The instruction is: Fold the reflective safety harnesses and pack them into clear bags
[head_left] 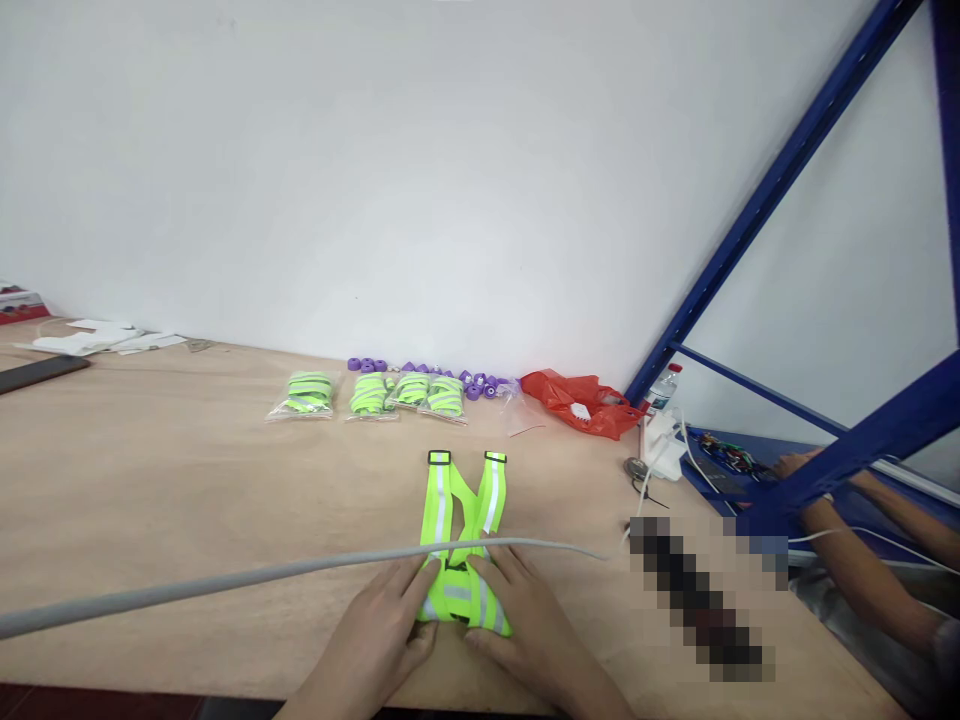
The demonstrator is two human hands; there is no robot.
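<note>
A neon-yellow reflective vest (456, 592) with silver stripes lies on the wooden table in front of me, its lower part folded into a compact bundle. Two straps with black buckles (439, 458) stretch away from me, towards the wall. My left hand (388, 615) grips the left side of the bundle, fingers on top and thumb at the near edge. On the opposite side, my right hand (526, 610) holds it the same way. A grey cable (300, 568) crosses the view above the vest and my fingers.
Several clear bags with folded yellow reflective straps (309, 393) lie near the wall, before a row of purple rolls (480, 385). A red plastic bag (581, 400), a bottle (663, 388) and a white power strip (661, 445) are right. Past a blue frame (862, 450), another person's arms (870, 570) show.
</note>
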